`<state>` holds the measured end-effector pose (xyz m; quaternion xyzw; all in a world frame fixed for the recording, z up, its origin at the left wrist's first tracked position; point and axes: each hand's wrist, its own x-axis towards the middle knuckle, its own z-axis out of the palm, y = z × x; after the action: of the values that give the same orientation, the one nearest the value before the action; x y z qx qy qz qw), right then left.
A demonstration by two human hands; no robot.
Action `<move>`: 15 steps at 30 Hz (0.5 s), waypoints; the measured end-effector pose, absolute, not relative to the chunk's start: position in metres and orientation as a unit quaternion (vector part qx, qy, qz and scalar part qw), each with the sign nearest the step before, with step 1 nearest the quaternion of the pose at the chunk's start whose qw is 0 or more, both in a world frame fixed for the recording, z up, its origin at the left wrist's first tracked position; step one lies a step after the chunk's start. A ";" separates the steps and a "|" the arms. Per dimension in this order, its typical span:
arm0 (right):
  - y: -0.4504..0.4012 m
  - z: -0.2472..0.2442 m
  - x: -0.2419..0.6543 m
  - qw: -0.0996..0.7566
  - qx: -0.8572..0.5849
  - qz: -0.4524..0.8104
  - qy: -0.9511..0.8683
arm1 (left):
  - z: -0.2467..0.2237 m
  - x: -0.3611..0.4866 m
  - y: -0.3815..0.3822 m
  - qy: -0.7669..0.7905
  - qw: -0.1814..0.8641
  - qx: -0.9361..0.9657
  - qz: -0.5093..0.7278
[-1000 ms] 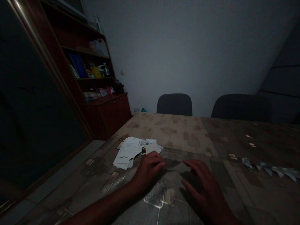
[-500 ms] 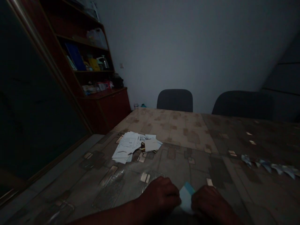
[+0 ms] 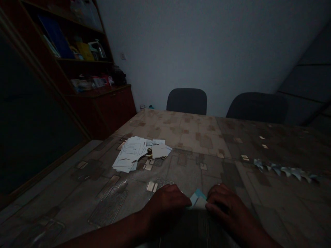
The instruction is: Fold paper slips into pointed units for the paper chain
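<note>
Near the front of the table I hold a small piece of folded paper (image 3: 198, 200), white and light blue, between both hands. My left hand (image 3: 168, 205) is closed, its fingertips pinching the paper's left side. On the other side my right hand (image 3: 227, 206) grips the right edge between thumb and fingers. The paper's top comes to a point, with a crease or flap across its face. Dim light hides the fingertips and the lower part of the paper.
A loose pile of white paper pieces (image 3: 133, 151) lies left of centre on the patterned tablecloth (image 3: 181, 129). To the right is a row of folded paper shapes (image 3: 287, 170). Two dark chairs (image 3: 186, 101) stand behind the table. A red-brown cabinet (image 3: 113, 106) is at the left.
The view has tilted down and shifted right. Both hands have moved slightly apart, and the paper now shows a flap across its face, with less of it visible below.
</note>
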<state>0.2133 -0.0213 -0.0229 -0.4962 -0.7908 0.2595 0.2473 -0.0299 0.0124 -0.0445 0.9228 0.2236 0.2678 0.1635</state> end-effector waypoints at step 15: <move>-0.015 -0.026 0.220 0.239 -0.541 0.239 -0.770 | -0.040 -0.013 0.008 0.349 0.224 0.865 0.281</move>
<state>0.2199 -0.0154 -0.0259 -0.5407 -0.7704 0.2387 0.2393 -0.0131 0.0079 -0.0397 0.8655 0.3493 0.2806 0.2240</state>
